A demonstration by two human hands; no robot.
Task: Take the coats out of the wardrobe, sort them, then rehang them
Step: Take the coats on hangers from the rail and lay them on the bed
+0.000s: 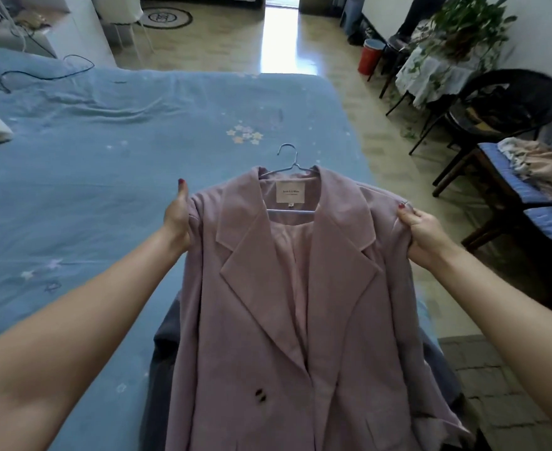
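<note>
Above the bed [105,141], my left hand [177,219] and right hand [422,232] each grip a shoulder of the pink coat [284,320] on its hanger [292,164].

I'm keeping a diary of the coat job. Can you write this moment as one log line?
stage: sorting | left hand: holds pink coat shoulder | right hand: grips other shoulder | hanger: inside coat | under it: dark coat on bed
</note>
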